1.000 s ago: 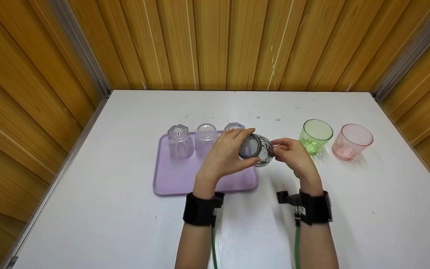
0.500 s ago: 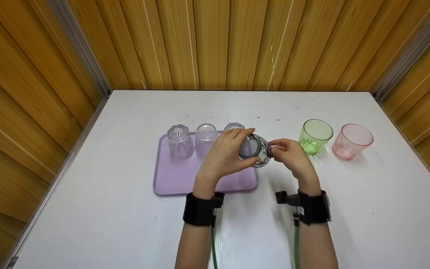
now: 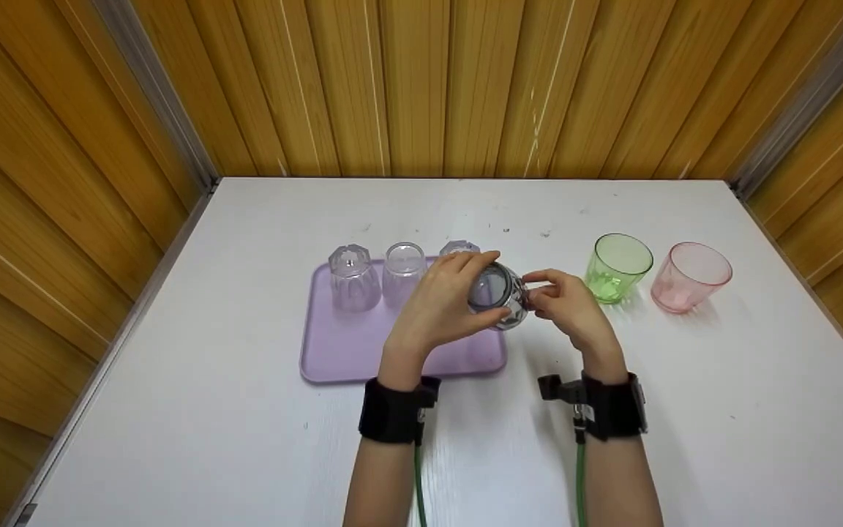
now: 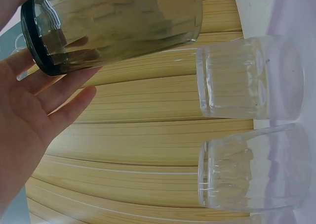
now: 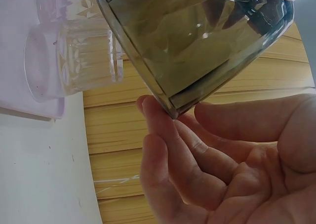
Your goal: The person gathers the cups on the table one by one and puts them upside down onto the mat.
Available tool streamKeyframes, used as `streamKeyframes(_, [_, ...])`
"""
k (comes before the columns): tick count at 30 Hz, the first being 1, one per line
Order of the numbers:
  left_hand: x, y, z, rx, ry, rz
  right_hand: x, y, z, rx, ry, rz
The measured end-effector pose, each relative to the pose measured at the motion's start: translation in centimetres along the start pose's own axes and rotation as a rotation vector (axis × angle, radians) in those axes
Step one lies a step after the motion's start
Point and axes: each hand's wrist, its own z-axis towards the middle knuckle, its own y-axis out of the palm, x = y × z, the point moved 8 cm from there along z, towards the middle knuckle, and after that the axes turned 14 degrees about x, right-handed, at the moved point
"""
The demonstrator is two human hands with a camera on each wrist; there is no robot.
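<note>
While the left hand (image 3: 440, 300) grips the thick end of a tilted grey glass (image 3: 502, 296), the right hand (image 3: 574, 306) pinches its opposite rim, up near the purple tray's (image 3: 348, 350) right side

Three glasses (image 3: 404, 278) on the tray (image 3: 363, 351); right of them, the tumbler (image 3: 500, 296), then two cups (image 3: 619, 267)

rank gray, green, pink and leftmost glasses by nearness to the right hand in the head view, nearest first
1. Gray glass: at the right hand, on its left.
2. Green glass: just right, beyond the hand.
3. Pink glass: farther right.
4. Leftmost glass: far left, on the tray.
</note>
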Motion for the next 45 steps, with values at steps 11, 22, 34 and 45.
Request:
streamKeyframes(11, [0.1,-0.1,0.1,0.017,0.02,-0.009,-0.1,0.3,-0.1,-0.01,-0.003,-0.025])
streamKeyframes(22, [0.1,-0.2,0.1,0.023,0.008,-0.019,0.0,0.7,-0.1,-0.023,-0.009,-0.044])
streamKeyframes(34, [0.1,-0.3,0.1,0.028,0.015,-0.023,0.2,1.2,0.0,-0.045,0.004,-0.052])
streamKeyframes(45, [0.2,-0.4,0.0,0.031,0.014,-0.026,0.3,1.5,0.0,-0.061,0.008,-0.048])
